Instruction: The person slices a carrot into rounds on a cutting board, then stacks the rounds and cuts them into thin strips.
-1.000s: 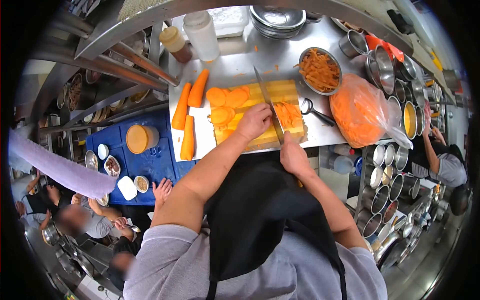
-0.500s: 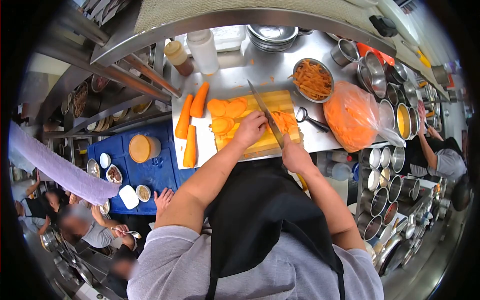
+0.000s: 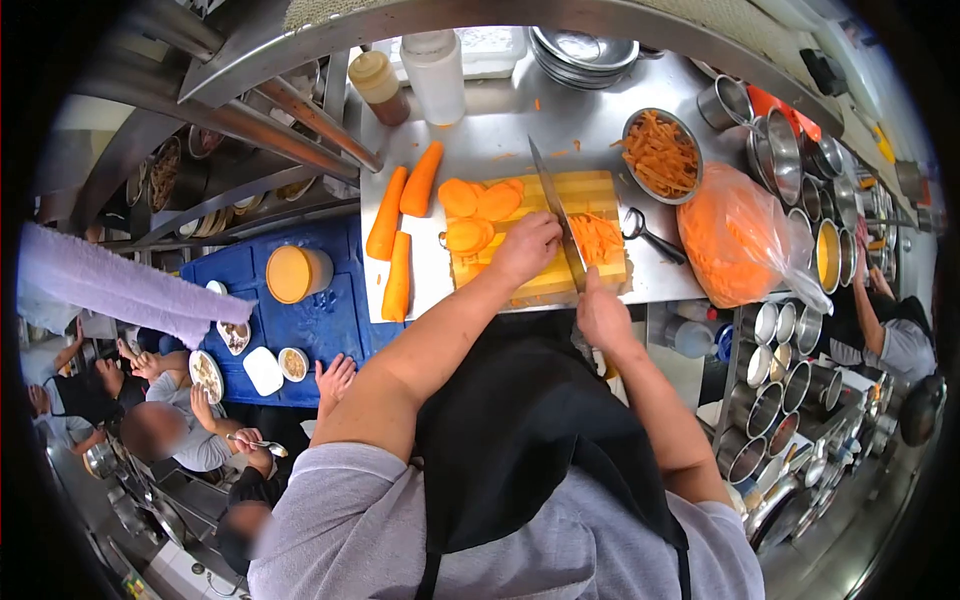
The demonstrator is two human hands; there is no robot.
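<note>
My right hand [image 3: 604, 314] is closed around the handle of a long kitchen knife [image 3: 553, 192], whose tip points away from me. My left hand [image 3: 530, 247] is curled beside the blade, its fingertips pressing on carrot slices that they mostly hide. Both work over a striped yellow wooden cutting board [image 3: 590, 187]. Thin carrot strips [image 3: 599, 238] lie right of the blade. Flat carrot slices [image 3: 468, 236] lie on the board's left part. Three whole peeled carrots [image 3: 424, 180] rest left of the board, and a black-handled peeler [image 3: 658, 243] lies to its right.
A metal bowl of carrot peelings [image 3: 660, 152] and a bag of shredded carrot [image 3: 735, 245] stand at right. Two bottles [image 3: 433, 80] and stacked metal bowls [image 3: 585, 60] are behind. Left, a blue table [image 3: 345, 300] holds dishes; co-workers are on both sides. A steel shelf [image 3: 640, 25] crosses above.
The whole view has shifted, so the board and table sit farther right. The knife has turned slightly more upright over the board. At the left, a co-worker's hand now touches a plate.
</note>
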